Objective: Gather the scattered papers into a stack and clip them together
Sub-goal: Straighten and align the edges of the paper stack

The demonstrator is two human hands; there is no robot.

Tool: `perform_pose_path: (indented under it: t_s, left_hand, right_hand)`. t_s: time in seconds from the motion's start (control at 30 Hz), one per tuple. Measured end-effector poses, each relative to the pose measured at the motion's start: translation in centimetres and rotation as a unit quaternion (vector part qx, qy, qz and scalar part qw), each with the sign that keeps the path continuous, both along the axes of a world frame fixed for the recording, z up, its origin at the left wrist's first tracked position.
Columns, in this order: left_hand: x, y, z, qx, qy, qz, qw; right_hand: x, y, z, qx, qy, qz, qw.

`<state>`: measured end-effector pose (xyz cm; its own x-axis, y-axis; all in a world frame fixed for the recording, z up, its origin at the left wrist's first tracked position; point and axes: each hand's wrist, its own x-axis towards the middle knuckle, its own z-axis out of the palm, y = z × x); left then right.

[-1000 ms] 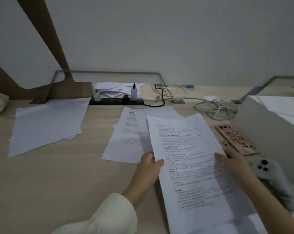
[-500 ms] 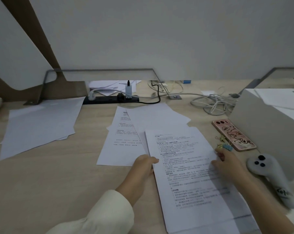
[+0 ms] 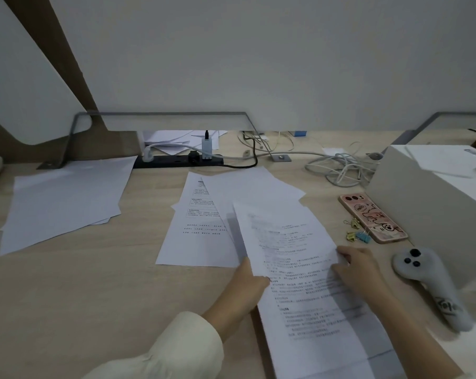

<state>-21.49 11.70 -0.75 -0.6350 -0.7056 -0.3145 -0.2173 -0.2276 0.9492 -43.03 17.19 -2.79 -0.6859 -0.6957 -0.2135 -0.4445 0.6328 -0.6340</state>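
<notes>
Printed sheets [image 3: 299, 291] were held left of the phone [image 3: 373, 222], their near edge gripped by the left hand [image 3: 247, 285] and their far edge pinched by the right hand [image 3: 359, 272], its fingers curled. Binder clips [image 3: 358, 236] lay just beside the phone.

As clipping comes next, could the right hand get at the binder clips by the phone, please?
Probably yes: the binder clips lie on bare desk just beyond the right hand, nothing between them, though it must first release the printed sheet.
</notes>
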Motion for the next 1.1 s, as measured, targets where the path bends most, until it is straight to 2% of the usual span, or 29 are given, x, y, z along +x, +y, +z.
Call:
perform_pose_path:
  t_s: [0.17,0.27,0.33,0.53,0.63,0.77,0.87,0.93,1.03,1.1]
  left_hand:
    - [3.0,-2.4,1.4,-0.026,0.045,0.052,0.997]
    - [6.5,-3.8,2.7,-0.028,0.083,0.074,0.993]
    - [9.5,-4.6,3.3,-0.031,0.105,0.094,0.990]
    - [20.2,-6.8,3.2,-0.045,0.082,0.150,0.984]
    - [25.2,-7.4,2.0,-0.046,0.024,0.175,0.983]
    - [28.5,-7.7,-0.1,-0.063,-0.080,0.224,0.969]
    - [29.3,-8.2,-0.8,-0.082,-0.151,0.180,0.969]
    - [30.2,-8.7,-0.8,-0.098,-0.216,0.137,0.962]
    - [31.6,-9.6,-0.6,-0.139,-0.329,0.148,0.922]
    - [32.0,-10.4,0.7,-0.129,-0.348,0.158,0.915]
  right_hand:
    - [2.1,0.1,2.0,-0.050,-0.096,0.019,0.994]
    - [5.3,-0.4,3.8,-0.101,-0.252,0.084,0.959]
    - [7.7,-1.4,4.4,-0.102,-0.315,0.127,0.935]
    - [15.5,-5.8,3.9,-0.110,-0.350,0.166,0.916]
    - [19.5,-7.7,3.6,-0.060,-0.320,0.245,0.913]
    - [23.3,-9.2,2.6,0.029,-0.227,0.305,0.924]
    - [23.9,-9.7,2.5,0.077,-0.181,0.335,0.922]
    - [23.3,-10.3,2.7,0.072,-0.123,0.323,0.936]
    - [22.1,-12.3,3.1,0.013,-0.025,0.284,0.959]
    - [21.7,-14.1,3.5,-0.028,0.012,0.267,0.963]
